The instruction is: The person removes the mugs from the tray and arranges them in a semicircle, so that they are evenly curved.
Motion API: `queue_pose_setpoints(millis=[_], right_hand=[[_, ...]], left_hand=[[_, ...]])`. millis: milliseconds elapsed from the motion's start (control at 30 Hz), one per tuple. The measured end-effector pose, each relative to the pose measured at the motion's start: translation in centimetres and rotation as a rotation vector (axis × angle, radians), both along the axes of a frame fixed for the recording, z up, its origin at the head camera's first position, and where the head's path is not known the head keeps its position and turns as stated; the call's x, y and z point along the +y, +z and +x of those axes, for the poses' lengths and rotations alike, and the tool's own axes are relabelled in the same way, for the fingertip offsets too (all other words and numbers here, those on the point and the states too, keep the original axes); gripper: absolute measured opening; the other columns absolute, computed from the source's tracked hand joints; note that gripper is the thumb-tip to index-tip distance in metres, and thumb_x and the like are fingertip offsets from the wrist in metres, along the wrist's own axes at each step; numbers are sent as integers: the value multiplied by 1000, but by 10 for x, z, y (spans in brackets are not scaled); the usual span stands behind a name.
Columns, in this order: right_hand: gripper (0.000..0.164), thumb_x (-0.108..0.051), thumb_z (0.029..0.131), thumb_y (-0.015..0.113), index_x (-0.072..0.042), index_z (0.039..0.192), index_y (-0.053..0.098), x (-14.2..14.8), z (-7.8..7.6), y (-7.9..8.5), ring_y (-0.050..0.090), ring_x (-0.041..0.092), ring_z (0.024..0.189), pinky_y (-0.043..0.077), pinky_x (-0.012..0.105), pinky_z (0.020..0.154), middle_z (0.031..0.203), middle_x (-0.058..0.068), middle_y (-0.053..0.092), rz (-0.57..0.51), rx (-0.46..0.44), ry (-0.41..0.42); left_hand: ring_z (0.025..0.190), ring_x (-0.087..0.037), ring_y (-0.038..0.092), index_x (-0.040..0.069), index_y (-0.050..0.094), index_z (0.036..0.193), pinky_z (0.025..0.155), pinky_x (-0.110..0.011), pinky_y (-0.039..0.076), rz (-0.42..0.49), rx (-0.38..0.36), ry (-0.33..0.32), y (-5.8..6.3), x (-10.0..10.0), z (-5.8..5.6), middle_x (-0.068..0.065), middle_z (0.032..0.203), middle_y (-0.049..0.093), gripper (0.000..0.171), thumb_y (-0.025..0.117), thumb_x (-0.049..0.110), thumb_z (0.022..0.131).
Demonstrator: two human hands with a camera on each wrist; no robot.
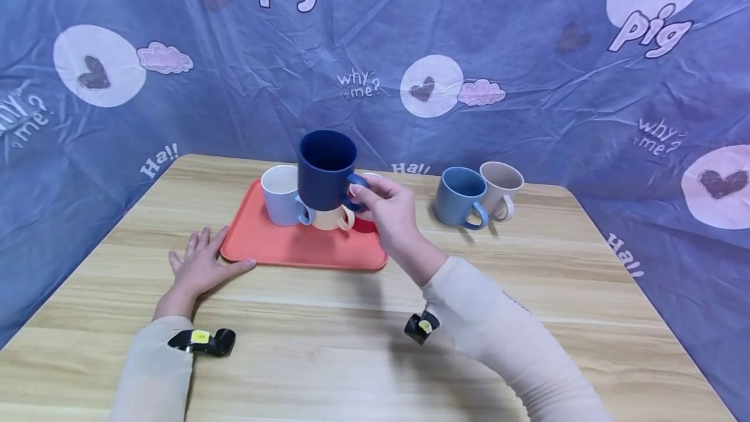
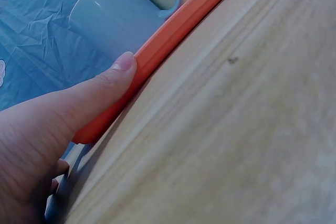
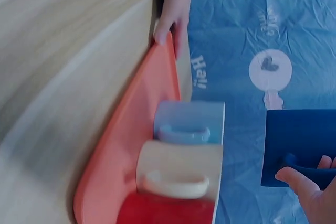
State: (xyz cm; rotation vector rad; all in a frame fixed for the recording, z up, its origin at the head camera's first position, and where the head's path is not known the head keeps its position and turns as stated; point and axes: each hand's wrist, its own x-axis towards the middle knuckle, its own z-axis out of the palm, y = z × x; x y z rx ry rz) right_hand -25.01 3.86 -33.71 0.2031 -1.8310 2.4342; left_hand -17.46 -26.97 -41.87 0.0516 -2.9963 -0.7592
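Observation:
A dark blue mug [image 1: 325,178] is held up in the air by its handle, pinched by my right hand [image 1: 391,213]. It hangs upright above the orange tray [image 1: 305,249] and partly hides what is behind it. On the tray stand a light blue mug [image 1: 282,197], a cream mug [image 3: 178,163] and a red mug [image 3: 163,211], side by side in a row. My left hand [image 1: 202,262] lies with spread fingers at the tray's near left corner. Its thumb touches the tray's rim in the left wrist view, the other fingers partly hidden.
To the right of the tray, a medium blue mug [image 1: 459,195] and a grey-beige mug [image 1: 501,187] stand close together on the wooden table [image 1: 305,357]. A blue printed cloth [image 1: 375,38] hangs behind the table and along its sides.

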Motion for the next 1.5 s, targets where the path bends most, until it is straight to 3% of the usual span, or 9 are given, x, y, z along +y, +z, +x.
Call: queue_pose_setpoints(millis=[33,200,333,567,667,833,1500], right_hand=[[25,-10,69,73,-9,94,69,5,0,3,60,21,65,51,35,55,79,11,64,-2,4,-8],[24,-3,75,66,0,98,65,17,38,59,58,20,65,51,34,60,76,10,62,67,-72,-107],[28,0,77,62,5,105,60,29,44,74,58,15,63,50,37,63,71,3,61,66,-80,-110],[22,1,77,63,3,99,63,50,39,80,58,15,62,49,41,63,69,2,62,41,-55,-145],[15,4,76,62,-5,87,67,60,35,80,58,15,60,50,37,57,66,3,62,3,-51,-157],[23,9,76,58,-12,72,67,78,33,83,56,14,57,49,29,47,60,2,61,-39,-22,-164],[10,8,70,66,-1,74,67,155,29,94,55,15,53,49,32,46,56,8,58,-163,-48,-271]], left_hand=[[122,-46,-9,6,18,137,80,-65,-17,0,-2,1,0,0,0,-35,134,5,103,55,68,64],[122,-46,-9,7,17,138,80,-65,-18,0,-5,0,2,0,0,-35,134,5,103,55,68,63],[122,-46,-10,7,17,138,80,-65,-18,7,-7,-3,3,1,0,-34,134,4,103,55,68,63],[122,-45,-10,8,17,138,80,-64,-18,11,-8,2,4,0,0,-34,134,4,103,56,68,63],[122,-46,-10,8,17,138,80,-65,-18,8,-10,3,3,0,0,-34,134,4,103,55,68,63],[122,-46,-10,8,17,138,80,-64,-19,8,-11,3,2,0,0,-34,134,4,103,55,68,63],[122,-46,-9,6,18,137,80,-65,-18,9,-17,7,3,1,0,-35,134,5,104,55,68,63]])
